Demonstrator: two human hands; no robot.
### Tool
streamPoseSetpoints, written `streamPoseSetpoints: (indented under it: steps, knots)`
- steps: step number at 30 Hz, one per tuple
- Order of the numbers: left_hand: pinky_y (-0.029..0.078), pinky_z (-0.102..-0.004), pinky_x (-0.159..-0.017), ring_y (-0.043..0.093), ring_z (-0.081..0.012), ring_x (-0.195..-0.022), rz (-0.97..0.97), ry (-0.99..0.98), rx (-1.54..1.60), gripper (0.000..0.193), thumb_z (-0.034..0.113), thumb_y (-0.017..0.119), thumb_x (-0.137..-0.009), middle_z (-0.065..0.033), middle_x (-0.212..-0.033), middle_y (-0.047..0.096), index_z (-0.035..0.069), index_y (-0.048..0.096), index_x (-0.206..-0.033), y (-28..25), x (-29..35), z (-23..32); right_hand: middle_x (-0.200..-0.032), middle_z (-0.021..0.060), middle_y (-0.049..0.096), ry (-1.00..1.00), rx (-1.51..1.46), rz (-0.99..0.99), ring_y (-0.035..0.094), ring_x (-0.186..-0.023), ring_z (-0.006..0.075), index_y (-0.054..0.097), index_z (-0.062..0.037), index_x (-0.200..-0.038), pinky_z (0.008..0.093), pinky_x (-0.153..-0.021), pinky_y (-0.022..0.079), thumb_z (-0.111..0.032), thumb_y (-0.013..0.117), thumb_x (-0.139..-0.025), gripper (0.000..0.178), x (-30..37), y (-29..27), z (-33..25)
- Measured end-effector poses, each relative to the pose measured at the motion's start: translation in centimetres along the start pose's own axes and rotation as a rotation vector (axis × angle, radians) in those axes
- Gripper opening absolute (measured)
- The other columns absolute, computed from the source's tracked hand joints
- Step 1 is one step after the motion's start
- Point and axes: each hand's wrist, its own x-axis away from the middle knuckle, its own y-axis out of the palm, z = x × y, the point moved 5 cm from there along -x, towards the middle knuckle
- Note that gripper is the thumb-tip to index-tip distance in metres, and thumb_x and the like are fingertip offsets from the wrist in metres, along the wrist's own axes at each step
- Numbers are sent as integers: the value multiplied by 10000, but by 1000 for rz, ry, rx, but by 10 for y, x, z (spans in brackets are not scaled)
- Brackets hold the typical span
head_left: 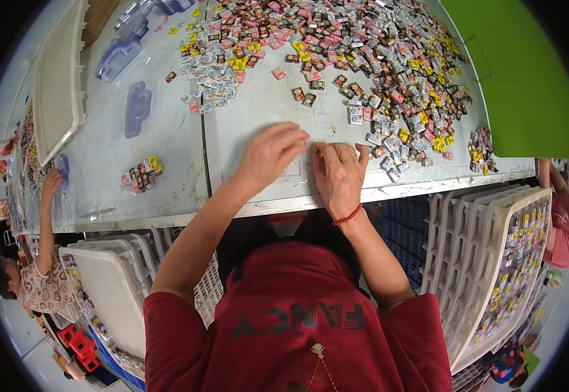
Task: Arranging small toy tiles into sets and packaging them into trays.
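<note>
Over the near part of the white table [245,121], my two hands are close together. My right hand [342,171], with a red bracelet at the wrist, pinches a small yellow piece [318,149] between thumb and fingers; its shape is mostly covered. Just left of it, my left hand [270,157] is bent with its fingers pressed together. Whatever its fingertips hold, if anything, is too small to make out. Beyond the hands spreads a large pile of small boxes [343,49] in pink, black, white and yellow. A few loose ones lie ahead of my fingers.
At left are a small cluster of boxes [142,175] and bluish plastic trays [138,110]. A green board [519,78] borders the right. White crates stand below the table at left [104,268] and right [487,248]. Other people work at far left [46,281] and far right [562,225].
</note>
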Motion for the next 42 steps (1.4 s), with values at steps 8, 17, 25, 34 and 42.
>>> streamPoseSetpoints:
  steps: [8,17,25,34,42]
  knots:
    - [497,-370,-829,581,-292,-1026,-13,267,-197,212,135,702,-765,-117,-1062,618,56,667,-958,46,-87,12,-827,63,603,-7,26,-6,589,-825,234,643,-72,-937,452,-915,366,-40,685,-742,203,3,2,-3]
    - [514,-400,-758,590,-302,-926,-200,369,-202,229,121,661,-785,-103,-1035,571,49,627,-999,87,-82,-6,-861,69,611,-30,29,-39,591,-851,241,645,-68,-943,462,-932,363,-52,682,-749,198,1,2,1]
    - [517,-376,-770,613,-291,-870,-227,230,-289,196,187,648,-816,-85,-908,636,38,660,-943,65,-95,-24,-854,60,616,-70,57,-35,587,-832,226,664,-72,-964,456,-931,362,-85,703,-754,214,-2,4,-7]
    - [522,-242,-673,681,-137,-728,186,-277,74,207,171,692,-838,-100,-826,712,30,696,-990,-32,-28,-53,-884,49,621,-153,22,9,571,-895,237,680,-80,-965,448,-931,346,-114,726,-751,221,-1,8,-26]
    - [497,-212,-647,626,-55,-715,262,-577,624,166,123,660,-867,-66,-804,710,10,700,-982,-14,26,-7,-1007,45,608,423,-867,-180,560,-868,97,596,-9,-1168,223,-735,469,-162,568,-957,262,11,11,-13]
